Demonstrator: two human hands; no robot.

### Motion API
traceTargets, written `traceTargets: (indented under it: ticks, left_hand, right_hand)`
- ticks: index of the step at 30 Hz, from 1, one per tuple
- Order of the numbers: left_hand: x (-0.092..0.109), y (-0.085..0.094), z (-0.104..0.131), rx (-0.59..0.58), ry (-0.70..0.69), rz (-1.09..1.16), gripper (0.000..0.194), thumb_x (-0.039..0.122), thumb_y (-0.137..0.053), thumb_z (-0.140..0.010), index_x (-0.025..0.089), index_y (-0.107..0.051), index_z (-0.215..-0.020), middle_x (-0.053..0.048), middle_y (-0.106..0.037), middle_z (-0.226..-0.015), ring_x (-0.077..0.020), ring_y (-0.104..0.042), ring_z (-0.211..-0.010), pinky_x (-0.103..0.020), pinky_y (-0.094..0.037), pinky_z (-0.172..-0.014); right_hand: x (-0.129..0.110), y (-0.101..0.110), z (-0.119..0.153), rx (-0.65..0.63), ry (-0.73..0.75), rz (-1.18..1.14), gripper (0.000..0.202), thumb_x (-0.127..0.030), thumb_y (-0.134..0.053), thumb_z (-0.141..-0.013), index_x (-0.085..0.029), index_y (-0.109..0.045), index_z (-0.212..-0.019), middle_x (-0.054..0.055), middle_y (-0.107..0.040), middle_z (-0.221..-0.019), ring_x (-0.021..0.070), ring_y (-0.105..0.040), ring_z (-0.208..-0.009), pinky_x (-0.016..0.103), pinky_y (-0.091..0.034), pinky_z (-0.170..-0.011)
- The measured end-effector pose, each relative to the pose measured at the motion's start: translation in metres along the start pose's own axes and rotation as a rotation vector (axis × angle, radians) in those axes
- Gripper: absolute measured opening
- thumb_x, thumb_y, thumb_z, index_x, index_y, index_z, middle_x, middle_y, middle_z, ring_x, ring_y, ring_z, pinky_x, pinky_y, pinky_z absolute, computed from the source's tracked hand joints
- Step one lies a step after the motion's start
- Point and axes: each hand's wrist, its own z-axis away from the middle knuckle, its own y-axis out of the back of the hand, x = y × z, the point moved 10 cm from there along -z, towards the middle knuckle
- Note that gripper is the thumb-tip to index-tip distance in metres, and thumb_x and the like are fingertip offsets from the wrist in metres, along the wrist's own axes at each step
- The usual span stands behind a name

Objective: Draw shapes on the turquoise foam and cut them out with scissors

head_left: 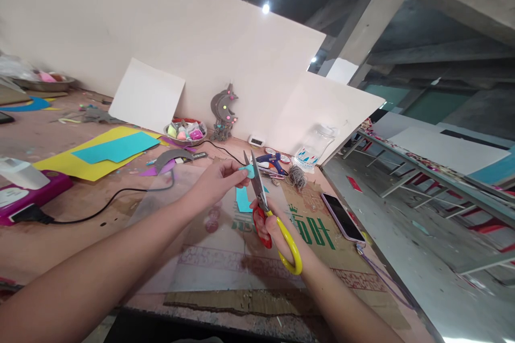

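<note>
My left hand pinches a small turquoise paper piece between thumb and fingers. Wrapped round the red and yellow handles of the scissors is my right hand. The scissor blades point up and away, slightly parted, right beside the small piece. Below the hands, a larger turquoise paper scrap lies on the cardboard, which has green and red print and is partly covered by a translucent sheet.
At the left are yellow paper, turquoise paper and a magenta power strip. Behind stand a basket of clay, a grey moon ornament, a blue glue gun and a jar. A phone lies right.
</note>
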Motion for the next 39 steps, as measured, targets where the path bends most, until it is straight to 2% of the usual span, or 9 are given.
traceTargets:
  ticks: [12,18,24,30,39]
  left_hand:
    - [-0.001,0.004,-0.001,0.016,-0.005,-0.005,0.038,0.052,-0.072,-0.073,0.015,-0.063,-0.074,-0.003,-0.070,-0.070,-0.0145,-0.064,-0.067,-0.030,-0.052,-0.071]
    - [-0.004,-0.004,-0.001,-0.032,0.023,0.013,0.044,0.058,-0.072,-0.069,0.016,-0.061,-0.070,-0.002,-0.069,-0.069,-0.0143,-0.064,-0.069,-0.030,-0.052,-0.072]
    - [-0.005,-0.001,0.000,0.008,0.020,0.031,0.043,0.056,-0.074,-0.068,0.016,-0.061,-0.071,-0.002,-0.069,-0.069,-0.0141,-0.064,-0.070,-0.030,-0.052,-0.072]
    - [-0.002,0.003,-0.001,0.014,-0.001,-0.024,0.036,0.051,-0.070,-0.074,0.015,-0.064,-0.074,-0.003,-0.070,-0.071,-0.0138,-0.064,-0.069,-0.029,-0.051,-0.071]
    - [-0.002,0.008,-0.003,0.018,0.003,-0.041,0.033,0.047,-0.070,-0.074,0.016,-0.061,-0.068,-0.002,-0.068,-0.066,-0.0146,-0.065,-0.067,-0.029,-0.051,-0.070]
  right_hand:
    - [0.006,-0.002,-0.001,-0.036,-0.033,-0.002,0.062,-0.075,-0.052,-0.079,-0.020,-0.050,-0.106,-0.006,-0.035,-0.072,0.0081,-0.026,-0.053,0.023,-0.025,-0.047]
    - [0.005,-0.002,-0.002,-0.018,-0.031,-0.059,0.061,-0.075,-0.055,-0.078,-0.020,-0.050,-0.105,-0.006,-0.036,-0.072,0.0081,-0.026,-0.054,0.022,-0.024,-0.046]
    - [0.003,-0.003,-0.001,-0.027,-0.017,-0.034,0.058,-0.073,-0.053,-0.080,-0.020,-0.051,-0.103,-0.006,-0.036,-0.073,0.0070,-0.027,-0.052,0.023,-0.023,-0.046]
    - [0.004,-0.004,-0.001,-0.030,-0.032,-0.030,0.059,-0.073,-0.056,-0.079,-0.020,-0.052,-0.105,-0.006,-0.036,-0.072,0.0070,-0.026,-0.051,0.023,-0.022,-0.045]
    - [0.003,-0.002,-0.001,-0.044,-0.027,0.016,0.058,-0.072,-0.054,-0.081,-0.019,-0.050,-0.105,-0.007,-0.035,-0.068,0.0071,-0.024,-0.050,0.022,-0.021,-0.043]
